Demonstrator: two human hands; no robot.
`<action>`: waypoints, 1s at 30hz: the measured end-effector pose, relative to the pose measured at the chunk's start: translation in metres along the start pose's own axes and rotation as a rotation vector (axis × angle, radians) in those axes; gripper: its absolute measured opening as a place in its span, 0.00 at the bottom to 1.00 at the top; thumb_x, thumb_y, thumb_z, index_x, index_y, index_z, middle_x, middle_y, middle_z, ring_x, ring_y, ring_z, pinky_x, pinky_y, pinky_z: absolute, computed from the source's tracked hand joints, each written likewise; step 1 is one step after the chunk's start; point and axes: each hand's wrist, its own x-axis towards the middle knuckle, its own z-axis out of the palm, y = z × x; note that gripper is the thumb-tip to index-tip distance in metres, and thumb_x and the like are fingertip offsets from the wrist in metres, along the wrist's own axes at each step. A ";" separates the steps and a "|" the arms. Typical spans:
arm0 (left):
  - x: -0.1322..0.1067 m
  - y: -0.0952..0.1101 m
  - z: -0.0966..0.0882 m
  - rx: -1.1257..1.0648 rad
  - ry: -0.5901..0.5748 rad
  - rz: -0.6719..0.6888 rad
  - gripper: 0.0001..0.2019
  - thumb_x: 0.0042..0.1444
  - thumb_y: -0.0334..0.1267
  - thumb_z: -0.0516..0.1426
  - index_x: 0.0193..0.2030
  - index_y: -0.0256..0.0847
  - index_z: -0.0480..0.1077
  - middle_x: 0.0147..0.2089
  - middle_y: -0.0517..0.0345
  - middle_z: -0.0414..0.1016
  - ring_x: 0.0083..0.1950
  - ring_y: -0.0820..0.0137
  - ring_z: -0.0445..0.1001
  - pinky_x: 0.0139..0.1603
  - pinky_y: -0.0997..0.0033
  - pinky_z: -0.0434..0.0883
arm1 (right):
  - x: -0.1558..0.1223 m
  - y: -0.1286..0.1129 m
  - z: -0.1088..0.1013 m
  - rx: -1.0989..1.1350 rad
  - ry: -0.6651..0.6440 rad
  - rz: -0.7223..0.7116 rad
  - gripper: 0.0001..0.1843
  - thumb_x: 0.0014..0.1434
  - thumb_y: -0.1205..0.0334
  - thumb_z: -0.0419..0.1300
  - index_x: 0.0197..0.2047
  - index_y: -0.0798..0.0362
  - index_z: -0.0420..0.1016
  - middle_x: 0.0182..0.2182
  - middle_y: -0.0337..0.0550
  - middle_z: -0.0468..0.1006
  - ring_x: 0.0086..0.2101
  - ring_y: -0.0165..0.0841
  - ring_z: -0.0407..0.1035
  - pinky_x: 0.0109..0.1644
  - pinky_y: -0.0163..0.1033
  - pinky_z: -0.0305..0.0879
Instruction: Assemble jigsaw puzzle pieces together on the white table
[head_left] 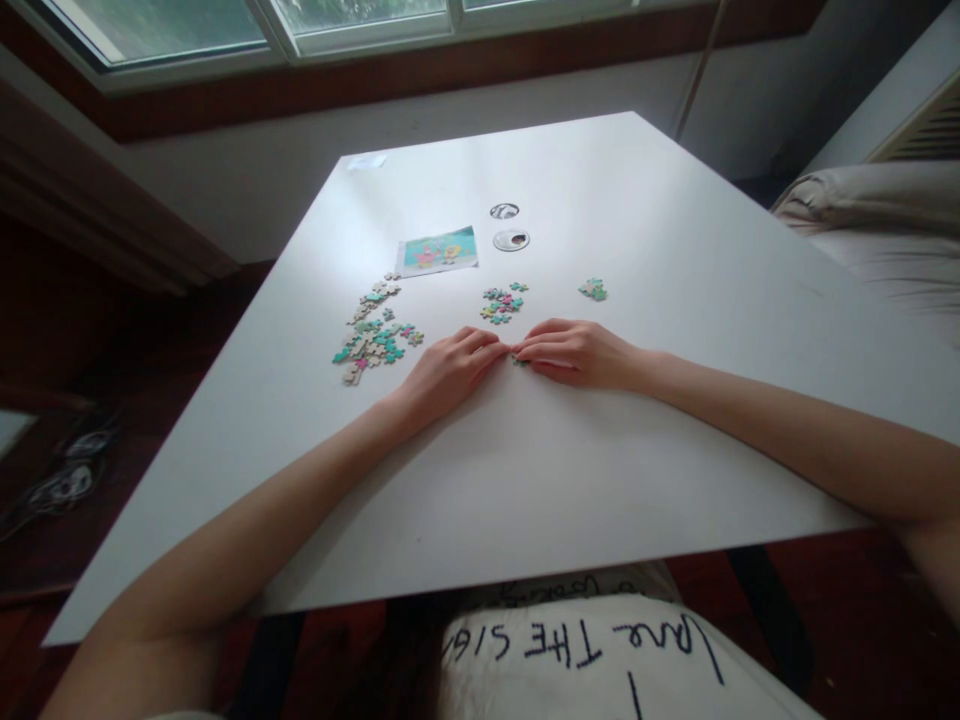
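Note:
My left hand (457, 368) and my right hand (576, 352) meet at the middle of the white table, fingertips pinched together. Between them, partly covered by the fingers, are small puzzle pieces (519, 360); how many cannot be made out. Just beyond my fingertips lies a small cluster of colourful puzzle pieces (501, 306). Left of my left hand spreads a larger loose pile of puzzle pieces (375, 342), some teal, some grey side up. A little group of green pieces (594, 290) sits beyond my right hand.
Behind the piles lies a picture sheet (438, 251) with a teal scene. Two round, shiny flat items (511, 240) are to its right. The white table (480, 500) has its near edge at my lap. A window (360, 20) and a cushioned seat (870, 215) stand beyond the table's edges.

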 end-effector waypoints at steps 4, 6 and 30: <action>0.000 0.001 -0.001 -0.017 0.002 -0.004 0.15 0.69 0.37 0.46 0.53 0.40 0.71 0.50 0.51 0.76 0.51 0.67 0.72 0.50 0.68 0.73 | -0.001 0.001 0.000 -0.003 0.011 0.038 0.12 0.66 0.60 0.53 0.45 0.51 0.78 0.41 0.43 0.83 0.44 0.35 0.75 0.46 0.40 0.75; 0.001 0.001 -0.001 -0.020 0.009 -0.002 0.15 0.69 0.37 0.46 0.52 0.40 0.71 0.50 0.51 0.77 0.51 0.67 0.72 0.50 0.68 0.73 | -0.001 0.001 -0.001 -0.013 0.016 0.067 0.12 0.66 0.60 0.53 0.43 0.51 0.78 0.40 0.43 0.83 0.43 0.34 0.75 0.45 0.39 0.75; 0.001 -0.001 0.005 -0.007 0.131 0.052 0.13 0.68 0.37 0.48 0.50 0.41 0.72 0.46 0.54 0.77 0.47 0.68 0.73 0.45 0.70 0.73 | -0.004 0.005 -0.001 -0.043 0.068 0.113 0.11 0.65 0.69 0.52 0.42 0.52 0.77 0.40 0.42 0.82 0.41 0.34 0.73 0.43 0.37 0.70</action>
